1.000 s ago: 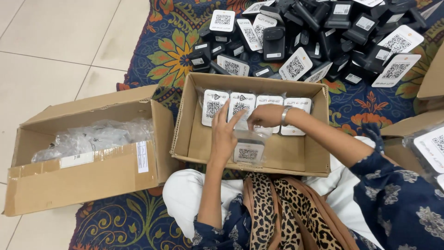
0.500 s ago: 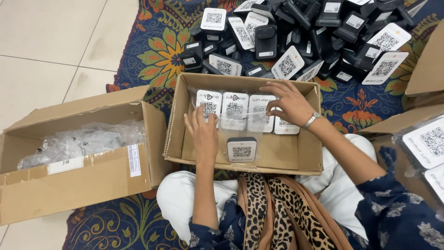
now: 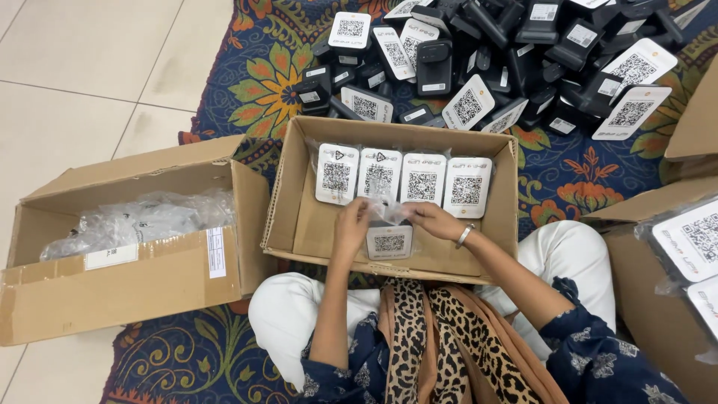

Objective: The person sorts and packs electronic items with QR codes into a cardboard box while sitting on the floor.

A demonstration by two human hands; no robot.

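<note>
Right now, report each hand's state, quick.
Left hand: closed on the clear bag around a white device.
Right hand: closed, pinching the same bag's top.

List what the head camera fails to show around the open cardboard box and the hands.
- Bagged white device, head view: top edge covered by left hand and right hand.
- Open brown cardboard box: near floor hidden behind its front wall.
- Clear crumpled plastic bags: contents unreadable through glare.

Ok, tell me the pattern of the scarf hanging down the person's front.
Leopard print, brown and black spots on tan: the scarf, seen in the head view.
</note>
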